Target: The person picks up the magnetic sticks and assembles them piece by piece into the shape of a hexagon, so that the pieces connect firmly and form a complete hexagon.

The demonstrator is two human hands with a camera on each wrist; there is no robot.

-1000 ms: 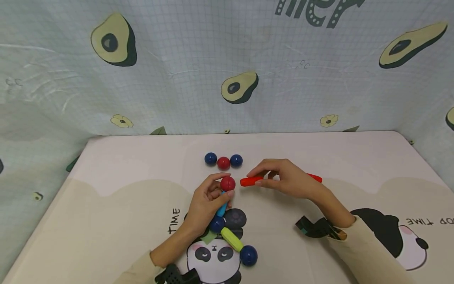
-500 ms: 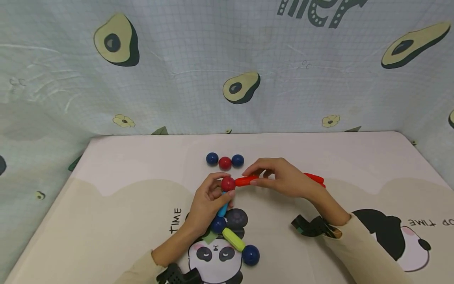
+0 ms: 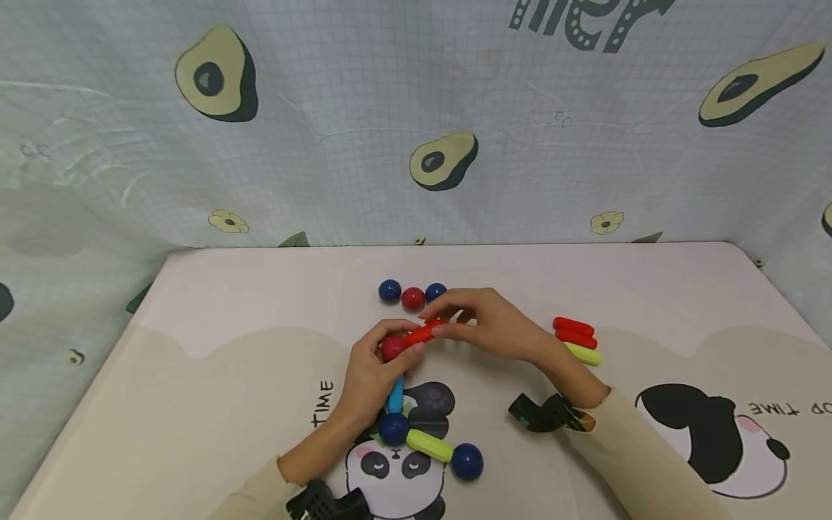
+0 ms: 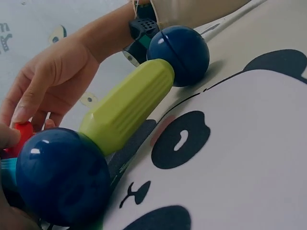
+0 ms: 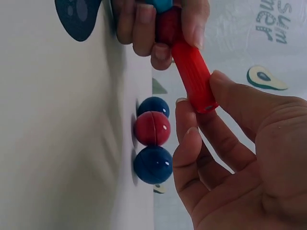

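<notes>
Drawing the red ball (image 3: 393, 349) and the red rod (image 3: 421, 334) leftward since half a second ago, uncovering a lime rod (image 3: 583, 354) at right.

Gripping the red ball between curled thumb and fingers of the left hand (image 3: 372, 370); pinching the outer end of the red rod, its other end touching the ball, between thumb and fingertips of the right hand (image 3: 484, 321). Showing, near side of the ball, a light-blue rod (image 3: 396, 395) running to a dark blue ball (image 3: 393, 430), then a yellow-green rod (image 3: 430, 445) slanting right to another dark blue ball (image 3: 466, 462). Also showing two blue balls (image 3: 390, 291) flanking a second red ball (image 3: 413, 299), far on the table (image 3: 273, 289), and two spare red rods (image 3: 575, 339) lying beside the lime rod.
</notes>
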